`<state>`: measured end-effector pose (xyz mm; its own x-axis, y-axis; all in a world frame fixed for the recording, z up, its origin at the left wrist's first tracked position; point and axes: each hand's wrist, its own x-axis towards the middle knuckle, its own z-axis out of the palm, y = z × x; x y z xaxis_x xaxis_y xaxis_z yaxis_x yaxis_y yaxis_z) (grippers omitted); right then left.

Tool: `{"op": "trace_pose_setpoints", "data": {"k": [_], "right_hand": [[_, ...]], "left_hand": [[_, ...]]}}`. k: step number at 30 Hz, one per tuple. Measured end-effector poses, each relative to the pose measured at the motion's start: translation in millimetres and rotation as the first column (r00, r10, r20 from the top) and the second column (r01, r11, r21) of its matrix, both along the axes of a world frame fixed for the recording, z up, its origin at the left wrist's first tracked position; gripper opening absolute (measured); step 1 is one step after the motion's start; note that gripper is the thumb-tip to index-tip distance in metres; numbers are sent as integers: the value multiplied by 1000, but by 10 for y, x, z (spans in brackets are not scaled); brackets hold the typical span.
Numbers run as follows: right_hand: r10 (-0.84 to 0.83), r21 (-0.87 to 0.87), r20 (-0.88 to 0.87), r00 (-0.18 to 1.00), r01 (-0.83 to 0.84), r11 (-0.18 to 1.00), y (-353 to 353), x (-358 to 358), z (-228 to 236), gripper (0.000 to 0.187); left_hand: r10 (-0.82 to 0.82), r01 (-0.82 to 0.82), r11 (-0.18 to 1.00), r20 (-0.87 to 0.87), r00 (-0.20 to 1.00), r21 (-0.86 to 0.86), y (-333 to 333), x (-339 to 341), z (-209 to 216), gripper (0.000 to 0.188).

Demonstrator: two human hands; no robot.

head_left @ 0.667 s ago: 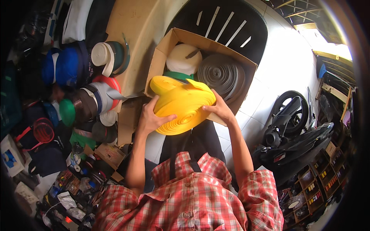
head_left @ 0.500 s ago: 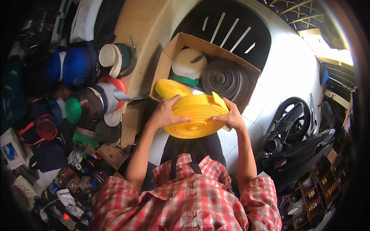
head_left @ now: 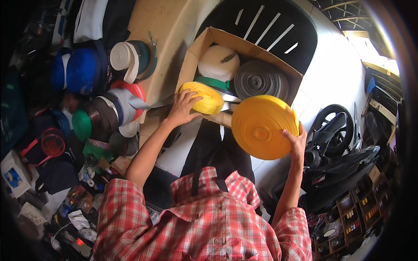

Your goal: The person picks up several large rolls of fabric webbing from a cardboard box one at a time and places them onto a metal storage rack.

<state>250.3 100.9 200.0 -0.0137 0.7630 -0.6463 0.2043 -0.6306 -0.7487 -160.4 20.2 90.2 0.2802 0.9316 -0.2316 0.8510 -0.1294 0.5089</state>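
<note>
Cardboard box (head_left: 193, 54)
Left fingers (head_left: 189, 100) grip small yellow roll (head_left: 210, 99) at box's near-left corner; right fingers (head_left: 290, 137) grip large yellow roll (head_left: 261, 124) alongside.

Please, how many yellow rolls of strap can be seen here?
2. The larger roll is in the right hand; the left hand is on the smaller roll, at the cardboard box's near side. More could be hidden inside.

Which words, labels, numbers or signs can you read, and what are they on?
None can be read.
Large yellow roll, small yellow roll: no lettering visible.
Black motorbike: pale marking, too small to read.
White box: any print too small to read.
</note>
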Motion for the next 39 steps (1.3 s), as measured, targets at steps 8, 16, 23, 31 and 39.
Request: {"op": "trace_pose_setpoints", "data": {"k": [8, 16, 23, 31, 39], "right_hand": [[114, 335, 307, 945, -220, 916, 695, -996, -309, 38], [487, 141, 688, 537, -758, 637, 1311, -2274, -1297, 60], [433, 163, 810, 396, -861, 482, 1639, -2569, -1549, 53], [195, 403, 794, 575, -739, 540, 1136, -2042, -1488, 47], [49, 262, 807, 589, -431, 863, -20, -886, -1761, 39]], "left_hand": [[93, -78, 974, -58, 994, 212, -183, 90, -355, 65], [141, -126, 940, -22, 990, 316, -182, 54, -502, 65], [139, -122, 926, -23, 990, 356, -159, 57, -557, 62], [169, -178, 952, 59, 984, 249, -34, 76, -369, 66], [40, -40, 999, 5, 999, 21, 611, 23, -231, 49]]}}
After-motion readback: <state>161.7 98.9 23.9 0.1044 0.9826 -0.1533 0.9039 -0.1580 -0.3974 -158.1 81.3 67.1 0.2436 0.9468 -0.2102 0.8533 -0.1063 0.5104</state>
